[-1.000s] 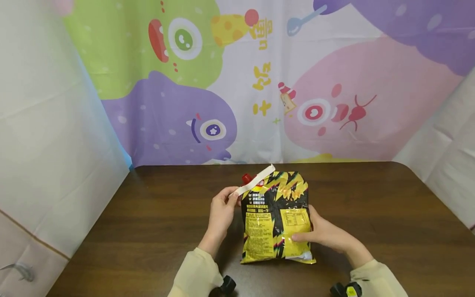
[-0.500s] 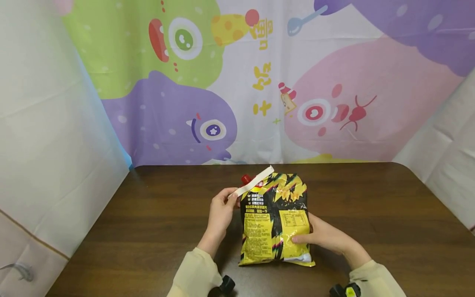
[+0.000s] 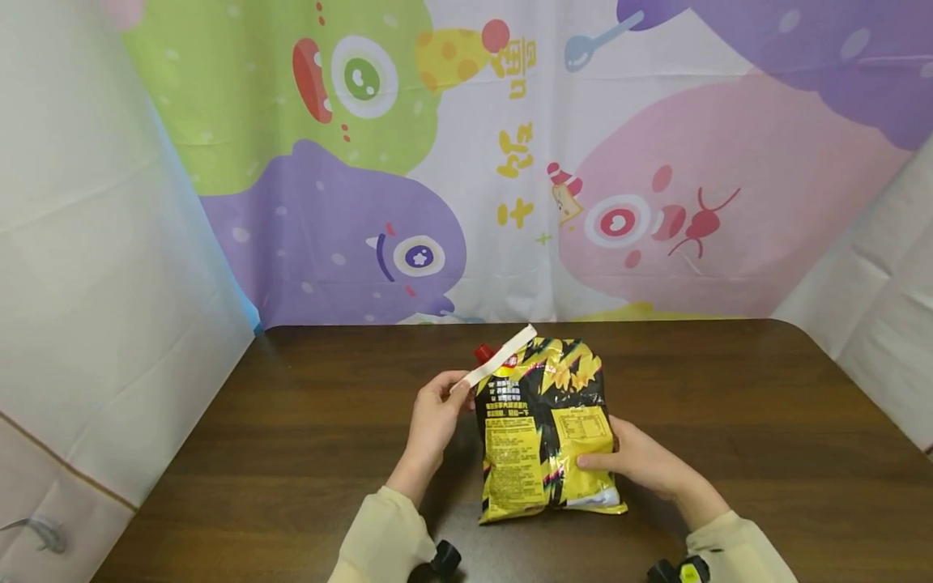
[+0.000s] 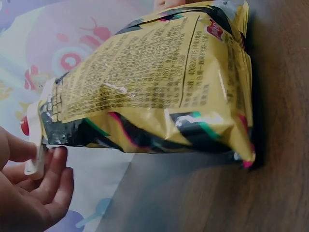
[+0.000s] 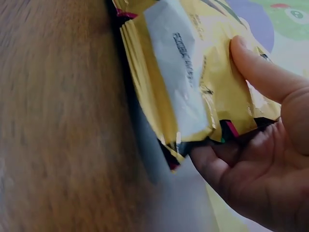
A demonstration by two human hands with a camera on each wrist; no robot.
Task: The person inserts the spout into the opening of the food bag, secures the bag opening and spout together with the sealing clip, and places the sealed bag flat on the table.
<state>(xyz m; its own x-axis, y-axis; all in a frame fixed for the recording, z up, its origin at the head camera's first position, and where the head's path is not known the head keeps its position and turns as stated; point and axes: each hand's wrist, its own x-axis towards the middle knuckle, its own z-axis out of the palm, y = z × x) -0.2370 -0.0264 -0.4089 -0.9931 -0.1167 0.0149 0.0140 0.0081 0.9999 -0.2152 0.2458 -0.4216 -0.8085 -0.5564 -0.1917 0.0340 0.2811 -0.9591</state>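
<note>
Head view shows your right hand (image 3: 641, 465) gripping the yellow-and-black snack bag (image 3: 543, 429) at its lower right side, thumb laid across the printed back and fingers curled round behind it. The bag stands on its bottom edge on the brown tabletop (image 3: 729, 405), near the middle and just in front of you. Your left hand (image 3: 433, 421) pinches the near end of the white sealing clip (image 3: 496, 366), which runs slantwise across the bag's top left corner, with a small red piece (image 3: 483, 352) showing just behind it.

Against the pictures from a second ago, little has moved. The bag's bottom edge has slid slightly to your right, so the bag now leans a touch more, and your right hand has shifted with it. The clip lies at the same slant on the same corner, and your left-hand pinch sits where it did. So I judge the clip has not come free or slid along the top: you have only adjusted the bag.

The left wrist view confirms your fingertips (image 4: 53, 164) closed on the clip's end (image 4: 35, 140). In the right wrist view, your thumb (image 5: 260, 67) presses the bag's face above its folded bottom seam (image 5: 178, 72), though the picture is blurred.
</note>
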